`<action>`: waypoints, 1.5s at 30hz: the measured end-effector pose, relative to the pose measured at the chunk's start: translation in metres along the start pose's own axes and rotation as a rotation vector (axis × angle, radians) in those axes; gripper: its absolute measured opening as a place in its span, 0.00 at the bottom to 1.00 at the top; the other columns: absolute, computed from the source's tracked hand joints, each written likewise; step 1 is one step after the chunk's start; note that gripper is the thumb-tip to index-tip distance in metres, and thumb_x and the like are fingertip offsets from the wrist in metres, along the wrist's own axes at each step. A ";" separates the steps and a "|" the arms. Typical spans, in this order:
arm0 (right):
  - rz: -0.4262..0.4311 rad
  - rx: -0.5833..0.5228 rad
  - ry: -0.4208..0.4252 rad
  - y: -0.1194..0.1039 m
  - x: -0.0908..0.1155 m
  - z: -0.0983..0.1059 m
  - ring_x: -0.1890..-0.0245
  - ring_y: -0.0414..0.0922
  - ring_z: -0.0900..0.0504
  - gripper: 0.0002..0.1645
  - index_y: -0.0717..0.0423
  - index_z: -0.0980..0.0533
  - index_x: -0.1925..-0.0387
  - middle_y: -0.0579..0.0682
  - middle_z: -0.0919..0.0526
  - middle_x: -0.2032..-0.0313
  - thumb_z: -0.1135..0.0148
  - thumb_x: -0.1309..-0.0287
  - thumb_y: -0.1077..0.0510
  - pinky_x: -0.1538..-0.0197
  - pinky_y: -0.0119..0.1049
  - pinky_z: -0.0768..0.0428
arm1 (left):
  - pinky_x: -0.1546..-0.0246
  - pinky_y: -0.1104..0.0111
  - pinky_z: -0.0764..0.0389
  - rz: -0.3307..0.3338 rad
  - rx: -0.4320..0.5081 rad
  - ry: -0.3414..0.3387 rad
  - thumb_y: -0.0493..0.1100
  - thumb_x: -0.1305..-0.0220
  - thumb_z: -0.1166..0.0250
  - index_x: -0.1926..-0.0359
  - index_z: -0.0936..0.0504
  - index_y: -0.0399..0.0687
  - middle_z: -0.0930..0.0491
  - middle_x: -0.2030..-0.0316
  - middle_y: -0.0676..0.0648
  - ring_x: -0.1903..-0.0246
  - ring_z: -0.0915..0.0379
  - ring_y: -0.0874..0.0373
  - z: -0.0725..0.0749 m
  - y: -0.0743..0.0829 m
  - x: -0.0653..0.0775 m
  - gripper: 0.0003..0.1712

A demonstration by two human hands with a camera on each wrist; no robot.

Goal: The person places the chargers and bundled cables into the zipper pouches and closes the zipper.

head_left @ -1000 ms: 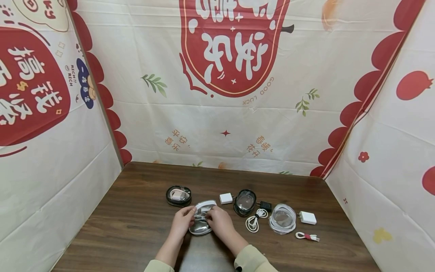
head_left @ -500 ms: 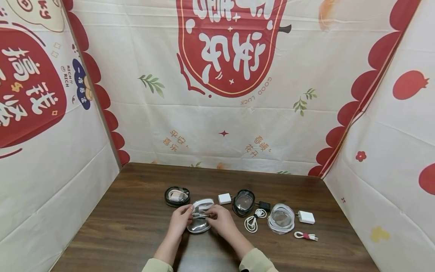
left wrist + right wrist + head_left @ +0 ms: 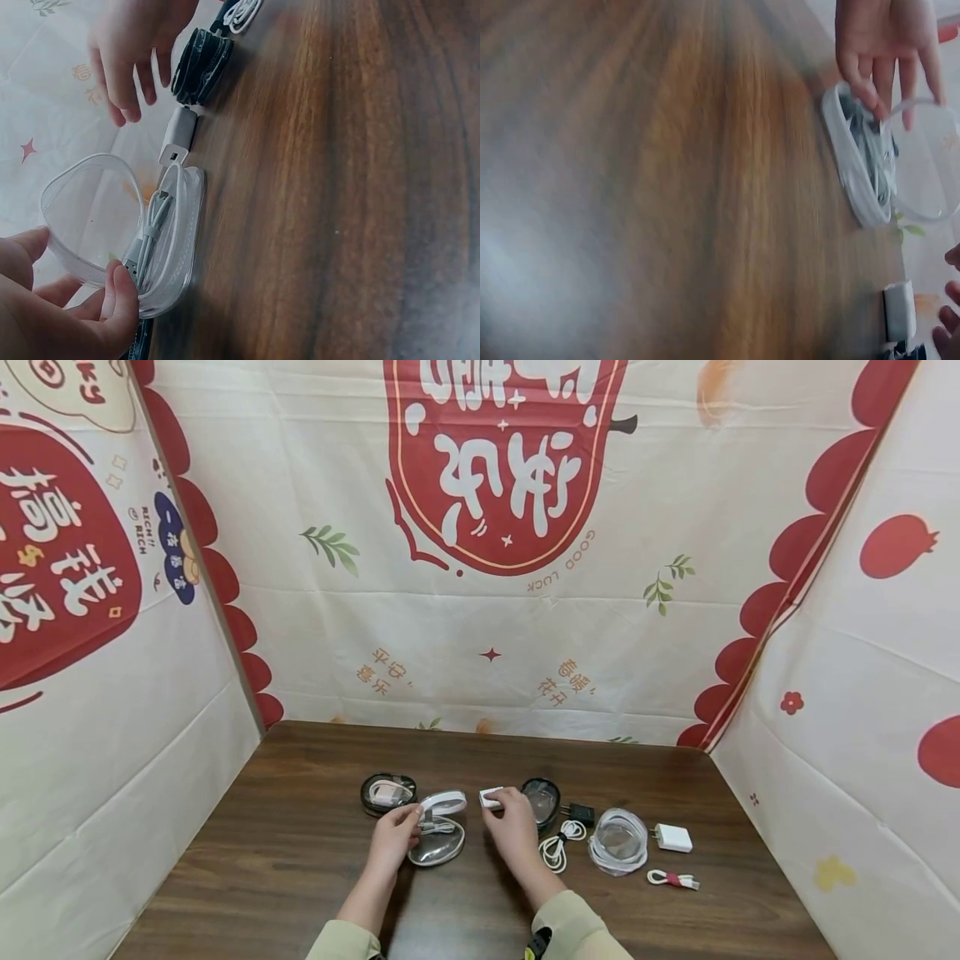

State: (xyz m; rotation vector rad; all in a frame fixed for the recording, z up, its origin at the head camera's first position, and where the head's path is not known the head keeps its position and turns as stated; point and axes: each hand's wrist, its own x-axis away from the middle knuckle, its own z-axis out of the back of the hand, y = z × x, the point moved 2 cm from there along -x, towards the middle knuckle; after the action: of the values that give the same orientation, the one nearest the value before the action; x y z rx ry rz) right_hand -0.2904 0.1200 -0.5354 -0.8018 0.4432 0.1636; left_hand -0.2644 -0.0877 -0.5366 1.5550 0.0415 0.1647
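Observation:
My left hand (image 3: 393,839) pinches the raised lid of a clear oval case (image 3: 437,852) with white trim. The case stands open on the table, and a bundled white cable (image 3: 154,221) lies inside it. Just right of the case, my right hand (image 3: 513,831) hovers over a white charger plug (image 3: 489,797). In the left wrist view its fingers hang loosely above the charger, with a gap between them. The right wrist view shows that charger (image 3: 900,311) beside the fingertips, also apart.
Left of my left hand lies a black-rimmed case (image 3: 388,794) with a charger and cable inside. To the right are another black-rimmed case (image 3: 542,802), a black plug (image 3: 579,813), a tied white cable (image 3: 555,852), a white-rimmed case (image 3: 618,842), a white plug (image 3: 673,837) and a red-banded cable (image 3: 672,880).
My right hand has left the cable in the case and moved right and away from me to the white charger. The left hand stays at the case, holding its lid.

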 end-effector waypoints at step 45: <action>0.158 0.161 -0.396 0.016 -0.014 0.016 0.55 0.49 0.25 0.16 0.57 0.19 0.55 0.50 0.22 0.59 0.29 0.46 0.58 0.52 0.46 0.26 | 0.67 0.64 0.17 0.002 -0.022 0.009 0.42 0.30 0.41 0.46 0.25 0.23 0.21 0.58 0.31 0.68 0.23 0.51 -0.006 0.000 -0.013 0.23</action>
State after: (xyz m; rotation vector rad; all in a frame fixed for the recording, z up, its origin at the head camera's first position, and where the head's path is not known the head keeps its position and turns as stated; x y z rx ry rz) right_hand -0.3026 0.1433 -0.5302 -0.5578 0.1412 0.4200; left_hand -0.2782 -0.0834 -0.5378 1.5327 0.0451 0.1730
